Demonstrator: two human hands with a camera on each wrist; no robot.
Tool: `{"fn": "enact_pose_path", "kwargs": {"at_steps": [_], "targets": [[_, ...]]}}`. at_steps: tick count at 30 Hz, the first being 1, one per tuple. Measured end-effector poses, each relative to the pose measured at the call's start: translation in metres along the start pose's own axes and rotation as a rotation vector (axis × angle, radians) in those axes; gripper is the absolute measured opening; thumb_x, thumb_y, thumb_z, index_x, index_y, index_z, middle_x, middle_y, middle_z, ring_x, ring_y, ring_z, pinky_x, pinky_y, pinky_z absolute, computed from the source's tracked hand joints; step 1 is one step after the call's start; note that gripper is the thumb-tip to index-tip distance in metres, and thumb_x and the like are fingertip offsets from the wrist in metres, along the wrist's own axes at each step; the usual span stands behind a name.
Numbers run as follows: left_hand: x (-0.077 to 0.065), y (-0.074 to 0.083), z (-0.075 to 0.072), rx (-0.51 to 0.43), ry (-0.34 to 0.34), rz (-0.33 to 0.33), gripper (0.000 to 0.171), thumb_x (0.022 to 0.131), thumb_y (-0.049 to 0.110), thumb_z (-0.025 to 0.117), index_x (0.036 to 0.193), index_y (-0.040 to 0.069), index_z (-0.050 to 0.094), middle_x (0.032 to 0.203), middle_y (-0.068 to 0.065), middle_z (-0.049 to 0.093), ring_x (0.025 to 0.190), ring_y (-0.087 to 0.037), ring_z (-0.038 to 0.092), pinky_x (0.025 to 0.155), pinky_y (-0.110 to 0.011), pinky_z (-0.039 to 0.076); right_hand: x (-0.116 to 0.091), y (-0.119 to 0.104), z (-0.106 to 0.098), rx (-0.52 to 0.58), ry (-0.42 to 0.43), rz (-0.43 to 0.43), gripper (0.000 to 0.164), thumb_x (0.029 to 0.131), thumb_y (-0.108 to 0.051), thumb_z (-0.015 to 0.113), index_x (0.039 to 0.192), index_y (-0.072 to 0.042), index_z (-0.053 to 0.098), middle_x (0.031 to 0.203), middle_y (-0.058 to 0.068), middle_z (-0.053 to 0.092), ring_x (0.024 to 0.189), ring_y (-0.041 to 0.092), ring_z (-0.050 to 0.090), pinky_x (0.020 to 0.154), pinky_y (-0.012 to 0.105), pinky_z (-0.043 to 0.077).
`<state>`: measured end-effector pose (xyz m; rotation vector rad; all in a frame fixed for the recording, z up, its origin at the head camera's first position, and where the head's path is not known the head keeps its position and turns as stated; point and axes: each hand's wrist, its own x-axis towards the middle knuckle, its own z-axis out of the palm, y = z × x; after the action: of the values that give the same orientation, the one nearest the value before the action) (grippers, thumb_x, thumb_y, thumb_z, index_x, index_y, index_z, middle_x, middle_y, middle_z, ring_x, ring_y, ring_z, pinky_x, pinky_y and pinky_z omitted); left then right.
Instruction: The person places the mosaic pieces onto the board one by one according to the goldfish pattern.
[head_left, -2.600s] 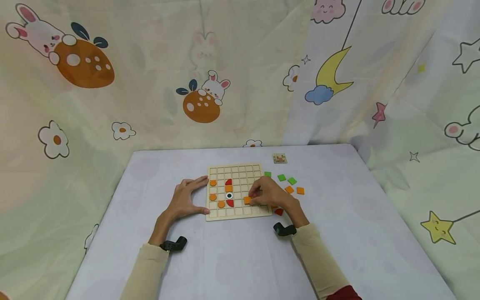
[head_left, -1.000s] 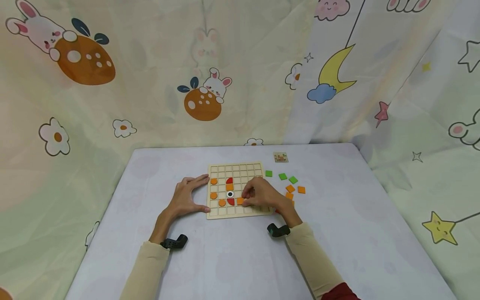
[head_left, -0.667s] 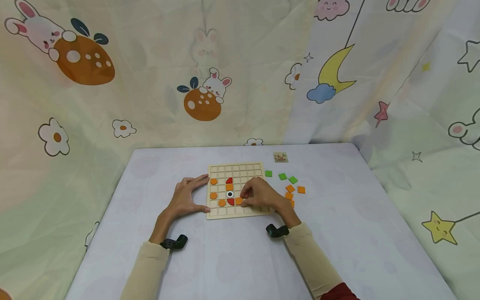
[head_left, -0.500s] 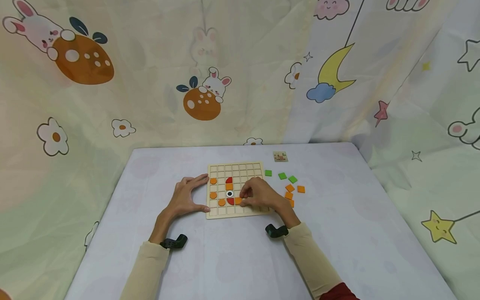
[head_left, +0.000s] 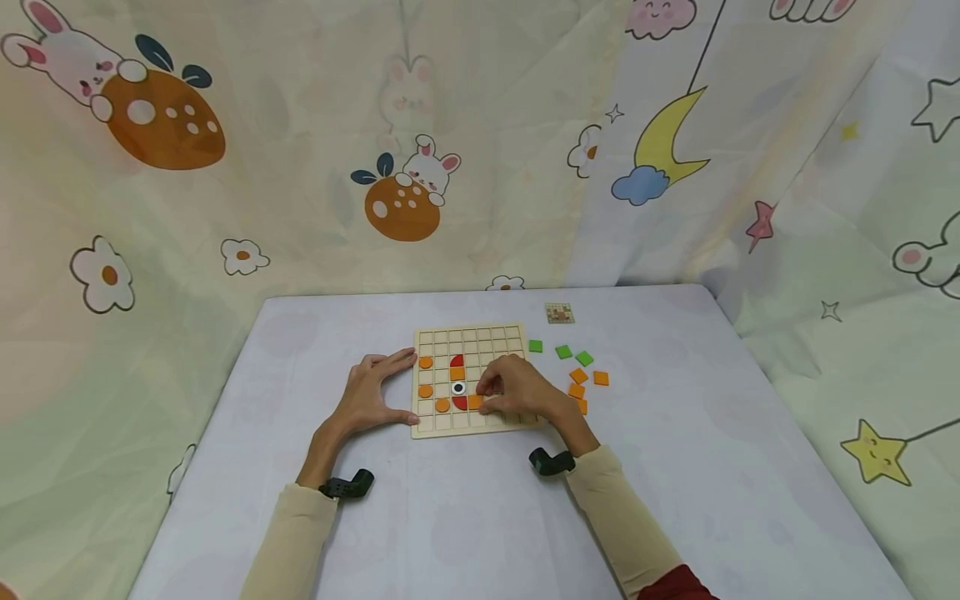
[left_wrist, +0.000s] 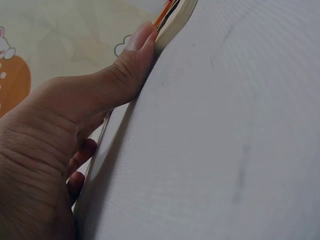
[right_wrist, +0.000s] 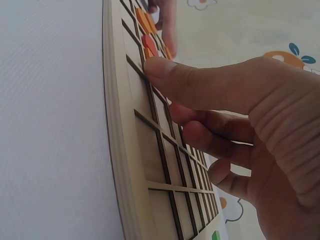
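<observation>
A wooden grid board (head_left: 435, 423) lies on the table. My left hand (head_left: 363, 398) braces its left edge, thumb near the front corner and straight fingers farther up; the left wrist view shows the thumb (left_wrist: 142, 42) against the edge. Over the board, my right hand (head_left: 521, 387) pinches an orange square tile (head_left: 475, 402) with the thumb at its right side. That tile sits right beside a red quarter-round piece (head_left: 460, 403). Above this red piece are a white disc with a black centre (head_left: 458, 388), another orange square (head_left: 457, 374) and a second red quarter-round (head_left: 457, 361).
Orange round pieces (head_left: 426, 362) occupy cells at the board's left. Several green squares (head_left: 563, 352) and orange squares (head_left: 601, 378) lie loose to the right. A small patterned card (head_left: 559, 313) lies behind them. A printed curtain (head_left: 300, 167) hangs behind the table.
My right hand has slid left across the board with the orange square tile, up to the lower red piece. Over the last half second it barely moves. My left hand stays at the board's edge.
</observation>
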<state>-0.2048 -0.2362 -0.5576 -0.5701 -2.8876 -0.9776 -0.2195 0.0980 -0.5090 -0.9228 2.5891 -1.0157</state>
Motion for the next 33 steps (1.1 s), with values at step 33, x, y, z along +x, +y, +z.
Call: {"fn": "enact_pose_path", "kwargs": {"at_steps": [33], "targets": [[-0.002, 0.003, -0.001, -0.002, -0.004, -0.001, 0.116, 0.062, 0.057, 0.102, 0.163, 0.023, 0.054, 0.174, 0.002, 0.046, 0.137, -0.034, 0.046, 0.115, -0.061, 0.029, -0.015, 0.018, -0.030, -0.009, 0.108, 0.057, 0.027, 0.082, -0.018, 0.098, 0.103, -0.005, 0.087, 0.098, 0.005, 0.081, 0.089, 0.016, 0.071, 0.082, 0.031, 0.060]]}}
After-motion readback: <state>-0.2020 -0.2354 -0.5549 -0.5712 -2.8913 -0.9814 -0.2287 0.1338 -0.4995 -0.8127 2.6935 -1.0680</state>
